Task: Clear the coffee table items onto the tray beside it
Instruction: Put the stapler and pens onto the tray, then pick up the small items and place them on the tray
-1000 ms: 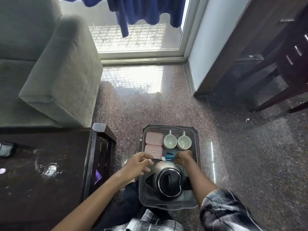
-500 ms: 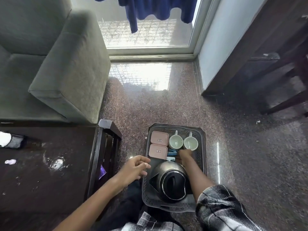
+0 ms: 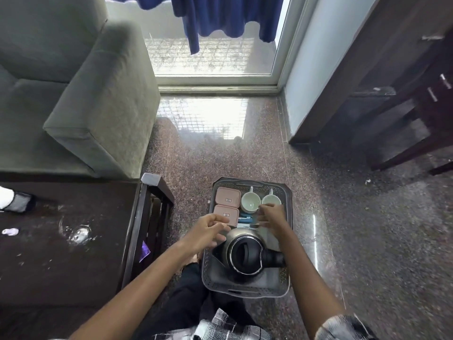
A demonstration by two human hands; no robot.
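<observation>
Grey perforated tray (image 3: pixel 246 289) on the speckled floor, just beside the dark coffee table (image 3: pixel 61 266). At its far end stand the far pink box (image 3: pixel 228 197), near pink box (image 3: pixel 226 214), left cup (image 3: pixel 250 202) and right cup (image 3: pixel 270 200). A steel kettle (image 3: pixel 245 253) with a black lid fills the near end. The left hand (image 3: pixel 206 231), fingers loosely curled, hovers by the near pink box. The right hand (image 3: pixel 270 217), fingers extended and blurred, hovers beside the right cup.

Tiny labels (image 3: pixel 228 200) on two pink boxes (image 3: pixel 220 211), print illegible.

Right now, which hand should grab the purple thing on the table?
Probably left. The purple thing and the coffee table lie on that side; the left hand is nearer, the right hand hovers over the tray.
</observation>
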